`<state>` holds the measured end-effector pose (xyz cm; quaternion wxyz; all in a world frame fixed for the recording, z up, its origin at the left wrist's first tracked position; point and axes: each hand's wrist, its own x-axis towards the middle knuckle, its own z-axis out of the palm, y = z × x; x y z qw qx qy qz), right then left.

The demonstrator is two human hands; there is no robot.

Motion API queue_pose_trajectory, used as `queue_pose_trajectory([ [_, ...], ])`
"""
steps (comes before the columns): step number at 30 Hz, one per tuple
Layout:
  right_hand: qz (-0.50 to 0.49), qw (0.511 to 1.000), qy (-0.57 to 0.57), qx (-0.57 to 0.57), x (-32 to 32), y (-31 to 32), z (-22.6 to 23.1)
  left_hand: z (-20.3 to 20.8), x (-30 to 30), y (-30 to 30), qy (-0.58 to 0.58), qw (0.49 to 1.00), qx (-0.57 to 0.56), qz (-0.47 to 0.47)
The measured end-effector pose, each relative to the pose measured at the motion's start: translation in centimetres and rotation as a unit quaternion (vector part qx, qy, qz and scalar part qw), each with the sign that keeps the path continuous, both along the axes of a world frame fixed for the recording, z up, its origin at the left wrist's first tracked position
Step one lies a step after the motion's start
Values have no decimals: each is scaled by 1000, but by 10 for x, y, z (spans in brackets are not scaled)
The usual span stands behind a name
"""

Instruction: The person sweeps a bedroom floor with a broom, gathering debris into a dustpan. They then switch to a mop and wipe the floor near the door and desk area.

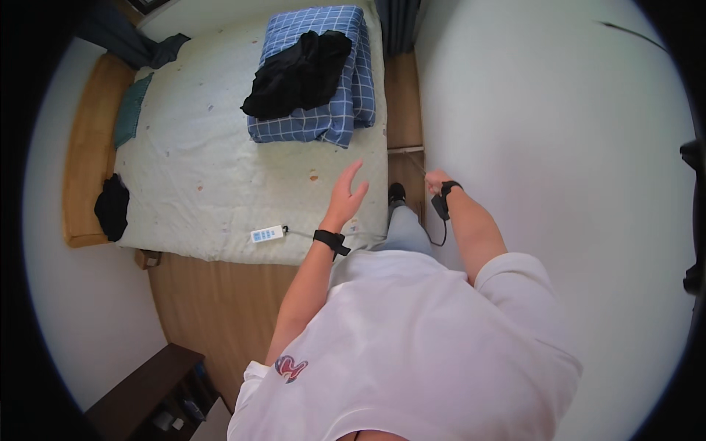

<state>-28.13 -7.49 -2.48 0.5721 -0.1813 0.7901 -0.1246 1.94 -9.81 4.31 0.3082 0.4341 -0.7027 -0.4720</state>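
Observation:
My right hand (437, 181) is closed around the thin handle of a long-handled floor tool. Its narrow white bar-shaped head (405, 150) lies across the strip of floor between bed and wall; whether it is a mop or a sweeper I cannot tell. My left hand (346, 198) is empty, fingers apart, above the near right part of the bed (220, 169). Both wrists wear black straps, and a small black box (440, 206) with a black cable hangs by the right one. Left of my left wrist, a white power strip (267, 234) with a grey cord rests on the bed.
A blue checked folded quilt (312, 132) with a black garment (301, 77) on top sits at the bed's far end. Another black cloth (112, 208) lies by the wooden headboard (88, 154). The white wall (559, 147) stands close on my right. A dark shelf (147, 389) is at lower left.

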Motion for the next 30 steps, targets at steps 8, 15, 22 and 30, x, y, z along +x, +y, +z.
queue_pose_trajectory([
  [8, -46, 997, -10, -61, -17, -21, 12, -15, 12, 11, 54, 996, 60, 47],
  [15, -90, 991, 14, -94, -48, -72, 4, -21, -16, 7, 62, 992, 86, 66],
  [22, -80, 990, 43, -105, -76, -146, -20, -21, -47, -12, -7, 995, 90, 43],
  [30, -110, 984, 15, -141, -131, -255, -68, -2, -104, -60, -23, 991, 116, 69],
])
